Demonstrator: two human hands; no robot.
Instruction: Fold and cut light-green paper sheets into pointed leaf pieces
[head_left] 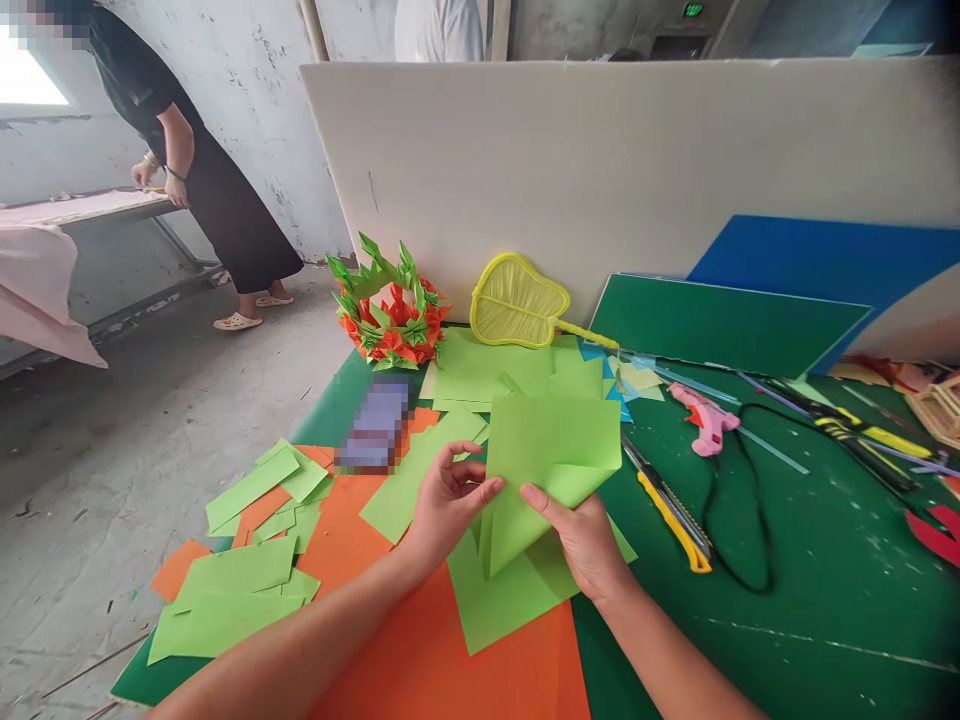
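A light green sheet of paper [551, 435] is raised off the table, with one corner folded over. My right hand [592, 540] grips its lower right part, thumb on the front and the other fingers hidden behind. At the left edge, my left hand [450, 495] pinches the same sheet between thumb and curled fingers. Below it, another green sheet [484, 610] lies on a large orange sheet [450, 670]. Loose green pieces [232, 570] are scattered to the left. A folded-paper ring in green and orange [394, 320] stands at the back.
A yellow fan-shaped frame [517, 300] leans against the pale board [600, 150]. Right of my hands lie a yellow utility knife [671, 515] and a pink glue gun [705, 420] with a black cord. A phone-like object [375, 425] is blurred. Another person [202, 180] bends over a table.
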